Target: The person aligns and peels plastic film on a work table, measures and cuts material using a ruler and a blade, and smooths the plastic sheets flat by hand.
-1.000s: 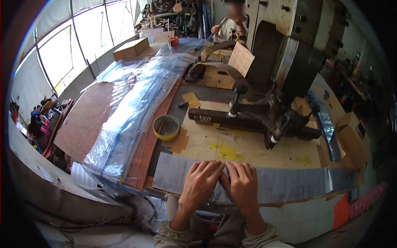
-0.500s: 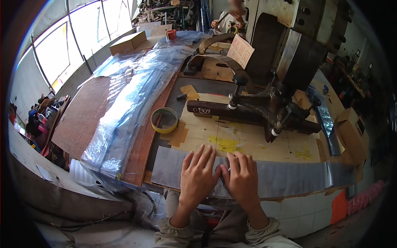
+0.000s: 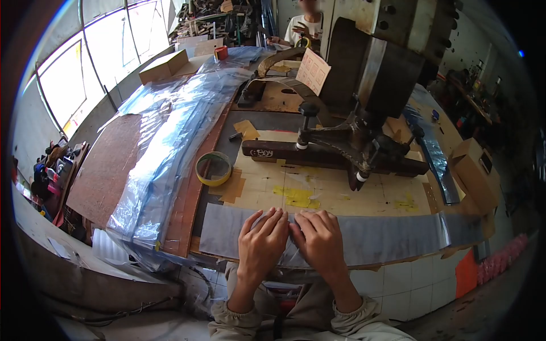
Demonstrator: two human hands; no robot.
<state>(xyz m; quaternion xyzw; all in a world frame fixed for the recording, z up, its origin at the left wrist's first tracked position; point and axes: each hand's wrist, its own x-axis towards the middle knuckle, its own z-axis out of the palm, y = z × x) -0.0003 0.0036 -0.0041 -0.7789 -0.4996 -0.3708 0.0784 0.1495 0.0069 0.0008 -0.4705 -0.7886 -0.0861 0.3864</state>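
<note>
My left hand (image 3: 263, 245) and my right hand (image 3: 319, 243) are side by side at the table's near edge, backs up and fingers bent close together. Both are over a long grey-blue strip of sheet (image 3: 382, 237) along that edge. Some shiny clear plastic shows in the gap between my hands. My fingertips and thumbs are partly hidden, so what they pinch cannot be made out. Just beyond my fingers lies a pale board (image 3: 335, 199) with yellow tape patches (image 3: 301, 198).
A dark bar (image 3: 335, 158) lies under the black clamp arms of a press (image 3: 392, 74). A tape roll (image 3: 214, 169) rests at left beside clear plastic sheeting (image 3: 149, 176). Cardboard boxes (image 3: 475, 173) stand at right. Another person (image 3: 305, 28) is at the far side.
My fingers, more spread and straighter before, are now bent and closer together. The view has shifted slightly, so the table's things sit further left.
</note>
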